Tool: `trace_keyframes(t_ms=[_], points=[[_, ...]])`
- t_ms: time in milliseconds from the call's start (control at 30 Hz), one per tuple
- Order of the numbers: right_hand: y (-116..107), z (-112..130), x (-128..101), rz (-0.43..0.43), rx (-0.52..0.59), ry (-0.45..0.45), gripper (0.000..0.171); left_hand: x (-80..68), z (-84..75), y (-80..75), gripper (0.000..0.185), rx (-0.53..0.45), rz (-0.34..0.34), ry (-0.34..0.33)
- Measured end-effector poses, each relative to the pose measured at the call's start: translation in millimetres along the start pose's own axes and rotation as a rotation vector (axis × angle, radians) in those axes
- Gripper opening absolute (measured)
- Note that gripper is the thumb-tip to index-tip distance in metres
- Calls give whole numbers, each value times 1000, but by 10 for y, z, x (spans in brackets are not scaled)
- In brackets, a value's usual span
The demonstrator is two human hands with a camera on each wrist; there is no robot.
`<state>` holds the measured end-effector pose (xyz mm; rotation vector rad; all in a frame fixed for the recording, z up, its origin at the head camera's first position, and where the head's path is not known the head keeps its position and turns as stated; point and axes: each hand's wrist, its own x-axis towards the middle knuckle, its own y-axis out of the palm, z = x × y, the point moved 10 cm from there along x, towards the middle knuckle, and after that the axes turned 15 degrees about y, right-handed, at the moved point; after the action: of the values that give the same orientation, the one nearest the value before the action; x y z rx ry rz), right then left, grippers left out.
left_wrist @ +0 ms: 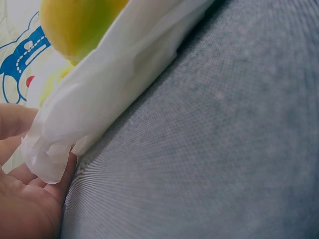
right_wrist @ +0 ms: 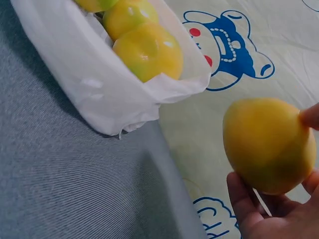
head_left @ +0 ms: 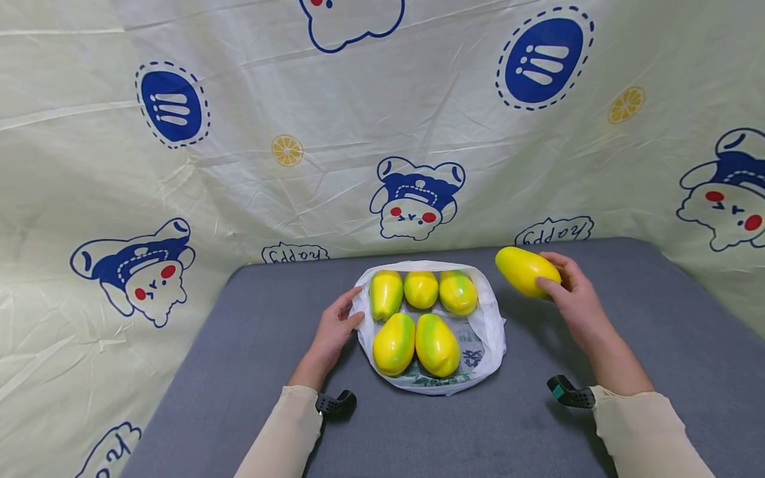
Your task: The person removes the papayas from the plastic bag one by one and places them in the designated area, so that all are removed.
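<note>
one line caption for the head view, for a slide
Right hand holds a yellow mango beside a white bag of five; left hand pinches its edge.

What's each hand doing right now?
Left hand: fingers pinch the white bag edge.
Right hand: fingers hold a yellow mango.

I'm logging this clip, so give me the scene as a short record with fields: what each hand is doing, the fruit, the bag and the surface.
left hand: holds the left edge of the white plastic bag
right hand: holds one yellow mango up, right of the bag
fruit in bag: five yellow-green mangoes, three at the back, two in front
bag: lies open on the surface, print on its lower part
surface: grey table
backdrop: pale cloth with blue cartoon prints
</note>
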<state>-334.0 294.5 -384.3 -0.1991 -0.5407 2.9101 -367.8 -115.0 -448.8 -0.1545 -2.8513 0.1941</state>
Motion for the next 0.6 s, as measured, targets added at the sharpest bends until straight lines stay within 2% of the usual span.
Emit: trace_keyframes(t_ms=[433, 600], points=[[-43, -219, 101, -108, -84, 113, 69, -8, 4, -8, 51, -8, 0, -7], [-46, -312, 125, -140, -104, 128, 71, -15, 10, -5, 51, -10, 5, -12]])
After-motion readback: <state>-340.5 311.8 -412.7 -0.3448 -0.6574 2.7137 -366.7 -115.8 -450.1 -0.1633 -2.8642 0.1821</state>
